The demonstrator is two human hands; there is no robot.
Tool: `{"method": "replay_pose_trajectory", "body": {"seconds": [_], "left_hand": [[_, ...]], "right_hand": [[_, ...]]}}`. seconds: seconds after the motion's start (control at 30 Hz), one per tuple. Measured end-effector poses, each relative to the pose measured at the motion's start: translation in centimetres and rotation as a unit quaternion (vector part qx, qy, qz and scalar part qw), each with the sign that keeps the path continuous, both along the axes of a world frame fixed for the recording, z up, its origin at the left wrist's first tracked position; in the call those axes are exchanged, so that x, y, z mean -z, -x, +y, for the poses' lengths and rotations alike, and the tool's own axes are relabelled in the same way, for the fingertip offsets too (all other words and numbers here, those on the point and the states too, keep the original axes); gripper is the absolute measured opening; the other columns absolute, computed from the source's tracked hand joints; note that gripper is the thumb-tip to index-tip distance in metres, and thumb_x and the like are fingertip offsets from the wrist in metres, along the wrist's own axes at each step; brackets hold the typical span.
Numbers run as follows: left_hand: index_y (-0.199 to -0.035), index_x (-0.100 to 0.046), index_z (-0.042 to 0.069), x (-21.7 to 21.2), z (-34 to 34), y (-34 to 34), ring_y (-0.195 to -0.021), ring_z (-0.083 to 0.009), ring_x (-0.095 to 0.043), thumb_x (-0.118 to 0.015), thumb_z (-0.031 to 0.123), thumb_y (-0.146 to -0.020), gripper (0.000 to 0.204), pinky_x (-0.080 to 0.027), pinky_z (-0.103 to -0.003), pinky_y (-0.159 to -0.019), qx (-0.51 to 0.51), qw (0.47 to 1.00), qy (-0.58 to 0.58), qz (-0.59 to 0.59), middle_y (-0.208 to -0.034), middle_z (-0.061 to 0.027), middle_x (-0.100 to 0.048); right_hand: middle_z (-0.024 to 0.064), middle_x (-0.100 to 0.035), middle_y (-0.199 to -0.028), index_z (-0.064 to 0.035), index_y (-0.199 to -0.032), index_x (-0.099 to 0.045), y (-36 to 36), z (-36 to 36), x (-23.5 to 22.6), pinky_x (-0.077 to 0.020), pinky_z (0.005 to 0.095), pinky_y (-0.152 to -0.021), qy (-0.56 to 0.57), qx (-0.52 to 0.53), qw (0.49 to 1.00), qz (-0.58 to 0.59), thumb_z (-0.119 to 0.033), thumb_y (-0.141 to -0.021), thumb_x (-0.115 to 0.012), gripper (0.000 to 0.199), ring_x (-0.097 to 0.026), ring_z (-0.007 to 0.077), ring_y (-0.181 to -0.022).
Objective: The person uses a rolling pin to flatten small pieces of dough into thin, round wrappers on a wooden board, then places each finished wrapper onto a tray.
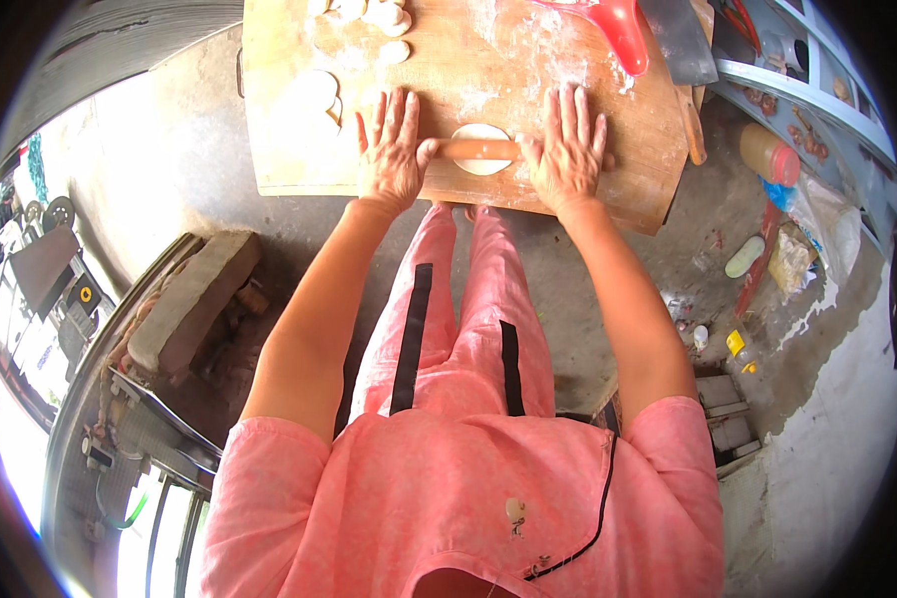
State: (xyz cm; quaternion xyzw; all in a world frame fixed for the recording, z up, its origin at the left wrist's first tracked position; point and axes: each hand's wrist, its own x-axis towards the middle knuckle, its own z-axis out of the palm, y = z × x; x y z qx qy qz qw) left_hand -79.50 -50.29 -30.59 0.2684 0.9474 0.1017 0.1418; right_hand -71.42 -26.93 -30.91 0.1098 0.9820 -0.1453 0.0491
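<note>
One round of dough [482, 135] lay flat near the front edge of the wooden board [289, 90], pale, thin and roughly circular, with a wooden rolling pin [478, 150] lying across it. The pin was a smooth, reddish-brown cylinder, set parallel to the board's front edge. The left hand [394, 149] rested palm-down on the pin's left end, fingers spread and extended flat toward the back of the board. The right hand [566, 149] lay the same way on the right end, fingers spread, palm over the pin. Flat open palms, one at each end, probably put even pressure on the pin and left the dough clear between them; neither hand gripped anything.

Flour [553, 50] dusted the board in white patches, thickest toward the back right, likely to stop sticking. Small dough pieces [374, 15] sat at the back edge, left of centre, and a few flattened rounds [319, 90] lay toward the left edge. A red plastic scoop [613, 25] and a dark metal cleaver [680, 40] rested at the back right corner. The board's grain looked worn and matte.
</note>
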Motion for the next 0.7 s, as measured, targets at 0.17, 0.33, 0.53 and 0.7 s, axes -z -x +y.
{"method": "replay_pose_trajectory", "body": {"seconds": [0.17, 0.33, 0.53, 0.7], "left_hand": [[-0.149, -0.020, 0.015, 0.5, 1.5, 3.3, -0.144, -0.0278, -0.011, -0.034, 0.046, -0.096, 0.063, -0.004, -0.053, -0.114, -0.008, 0.997, 0.043, 0.068, -0.156, -0.0091, -0.013], [-0.148, -0.023, 0.012, 0.0, -0.3, -0.7, -0.144, -0.0282, -0.011, -0.039, 0.048, -0.094, 0.068, -0.002, -0.056, -0.113, 0.003, 0.999, -0.031, -0.005, -0.154, -0.0103, -0.019], [-0.149, -0.019, 0.013, -0.9, -1.9, -3.5, -0.144, -0.0272, -0.009, -0.045, 0.046, -0.091, 0.071, 0.001, -0.056, -0.114, 0.037, 0.998, 0.020, -0.042, -0.156, -0.0075, -0.015], [-0.147, -0.028, 0.019, -1.6, -1.3, -2.4, -0.144, -0.0259, -0.014, -0.061, 0.023, -0.085, 0.070, -0.004, -0.055, -0.114, 0.062, 0.994, -0.046, -0.075, -0.154, -0.0067, -0.022]], "right_hand": [[0.0154, -0.014, -0.155, -0.0145, -0.148, -0.025, 3.8, 1.1, 0.3, -0.0066, 0.0553, -0.113, -0.025, 0.018, 0.999, 0.040, -0.044, -0.092, -0.043, 0.065, -0.010, 0.0302, -0.144], [0.0147, -0.016, -0.155, -0.0145, -0.148, -0.025, 0.1, -0.1, -0.2, -0.0087, 0.0552, -0.113, 0.018, 0.015, 1.000, 0.000, -0.043, -0.092, -0.046, 0.067, -0.012, 0.0310, -0.143], [0.0132, -0.041, -0.140, -0.0151, -0.140, -0.038, -2.8, -1.8, -2.4, -0.0303, 0.0422, -0.106, 0.145, -0.061, 0.987, 0.042, -0.025, -0.083, -0.063, 0.063, -0.039, 0.0304, -0.128], [0.0113, -0.059, -0.111, -0.0117, -0.119, -0.054, 0.9, -2.6, -2.4, -0.0412, 0.0408, -0.091, 0.179, -0.027, 0.983, 0.039, -0.013, -0.076, -0.067, 0.045, -0.054, 0.0293, -0.105]]}}
